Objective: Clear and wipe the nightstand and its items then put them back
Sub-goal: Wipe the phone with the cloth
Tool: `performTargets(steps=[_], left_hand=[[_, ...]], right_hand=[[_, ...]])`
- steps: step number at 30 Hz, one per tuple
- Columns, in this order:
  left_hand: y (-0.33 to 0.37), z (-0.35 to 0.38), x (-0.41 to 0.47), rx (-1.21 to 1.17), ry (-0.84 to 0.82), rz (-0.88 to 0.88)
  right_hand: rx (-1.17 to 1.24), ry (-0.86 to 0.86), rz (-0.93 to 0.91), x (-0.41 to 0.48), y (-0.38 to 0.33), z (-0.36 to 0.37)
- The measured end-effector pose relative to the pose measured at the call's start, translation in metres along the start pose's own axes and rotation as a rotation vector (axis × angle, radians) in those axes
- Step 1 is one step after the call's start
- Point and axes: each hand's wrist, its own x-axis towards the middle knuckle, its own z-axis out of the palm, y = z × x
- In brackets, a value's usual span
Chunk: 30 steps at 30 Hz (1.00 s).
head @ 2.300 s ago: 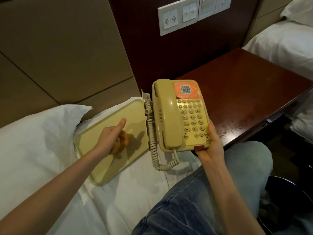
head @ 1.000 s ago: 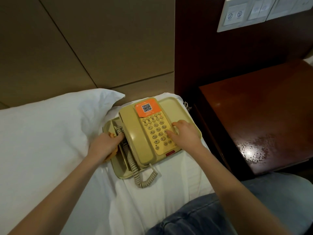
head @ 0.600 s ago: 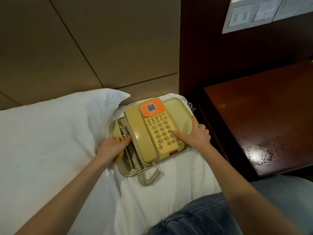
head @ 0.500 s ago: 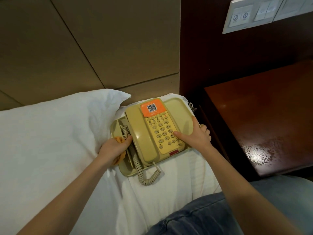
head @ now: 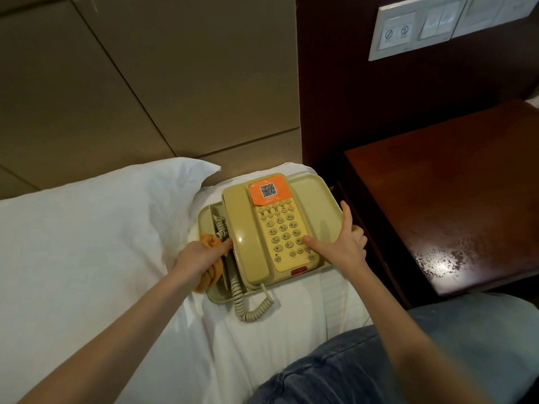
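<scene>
Your left hand [head: 201,255] holds a crumpled orange cloth [head: 210,269]; the fingers are closed around it, and the thumb touches the left side of the telephone [head: 262,231], beside the handset [head: 242,234]. Your right hand [head: 341,246] rests on the right part of the telephone with the fingers spread wide: the thumb lies on the lower keys of the keypad [head: 284,234], the index finger points up along the right rim of the tray [head: 315,196], and the other fingers curl over that rim. This hand grips nothing.

The telephone is beige, with an orange QR sticker [head: 269,189] at the top. It sits on the beige tray, and the tray lies on the white bed [head: 306,316], just beside the pillow [head: 87,228]. The coiled cord [head: 248,307] hangs off the front of the tray onto the sheet.

The nightstand [head: 455,199] stands to the right of the bed, with a dark red-brown desk top that shows a shiny, spotted patch near its front edge. On the dark wall panel above it is a white switch plate [head: 414,27]. Your knee in blue jeans [head: 364,360] is at the bottom.
</scene>
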Motion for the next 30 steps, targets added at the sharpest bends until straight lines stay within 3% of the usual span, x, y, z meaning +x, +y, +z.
performTargets(steps=[3, 9, 19, 24, 30], left_hand=[[-0.005, 0.005, -0.006, -0.123, -0.069, -0.035], [0.008, 0.023, -0.013, -0.036, -0.108, 0.029], [0.013, 0.039, -0.011, -0.091, 0.061, 0.076], [0.056, 0.050, -0.007, -0.114, 0.123, 0.178], [0.134, 0.093, -0.007, -0.169, 0.014, 0.256]], right_hand=[[-0.010, 0.034, 0.027, -0.010, 0.012, -0.002], [-0.027, 0.049, 0.049, -0.018, 0.024, -0.015], [-0.090, 0.111, -0.015, -0.010, 0.013, -0.034], [-0.045, 0.206, -0.048, 0.001, 0.011, -0.064], [-0.056, 0.352, -0.055, 0.036, 0.017, -0.137]])
